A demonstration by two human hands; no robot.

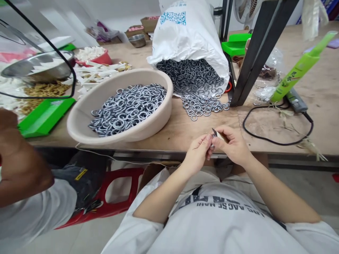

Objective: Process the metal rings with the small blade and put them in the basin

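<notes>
White sack (190,40): blue QR code (173,18) printed. Shirt (225,233): dark capitals (227,207) printed, not surely read. Green tube (296,74): characters blurred.

On the counter (182,135), a slanting black metal post (249,67) is seen. To the post's right, a lime-green printed packet (295,74) is propped by a grey corded device (298,100), and a black cable (287,144) is looped. Behind the post, a fan (243,12) is partly hidden. Far left of it, a green tray (43,118), a stainless-steel bowl (53,77) and a red bowl (102,60) heaped with white pieces (88,53) are set out.
</notes>
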